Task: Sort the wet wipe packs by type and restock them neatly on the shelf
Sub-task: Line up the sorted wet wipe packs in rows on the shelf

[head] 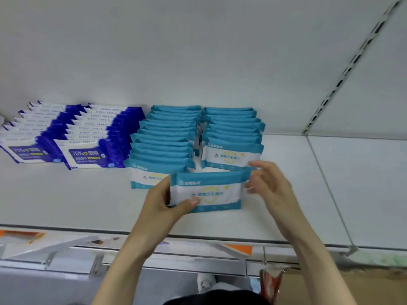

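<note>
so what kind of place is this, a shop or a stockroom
Most likely a shop aisle. The white shelf has a slotted upright behind it, a front label strip with orange tags, and neat rows of identical dark blue packs and teal packs facing out.

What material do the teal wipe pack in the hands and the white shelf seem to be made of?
The teal wipe pack: likely soft plastic film, faint sheen, flat sealed ends. The shelf: probably painted metal, smooth matte white; the slotted upright suggests steel racking.
</note>
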